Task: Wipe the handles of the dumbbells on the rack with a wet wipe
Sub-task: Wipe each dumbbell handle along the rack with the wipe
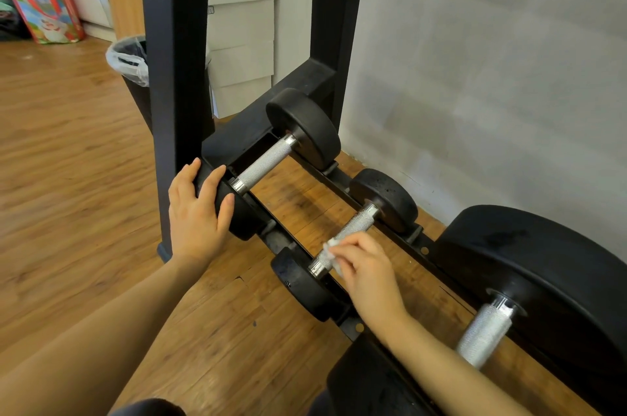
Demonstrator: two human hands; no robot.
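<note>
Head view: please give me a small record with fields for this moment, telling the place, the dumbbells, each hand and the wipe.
place: low black metal rack on a wooden floor, beside a grey wall
dumbbells: three black round-headed dumbbells with knurled silver handles, lying across the rack rails
left hand: fingers straight, resting on the near head of the far dumbbell
right hand: pinches a small white wet wipe against the handle of the middle dumbbell
near dumbbell: largest, untouched
background: black bin with clear liner
</note>
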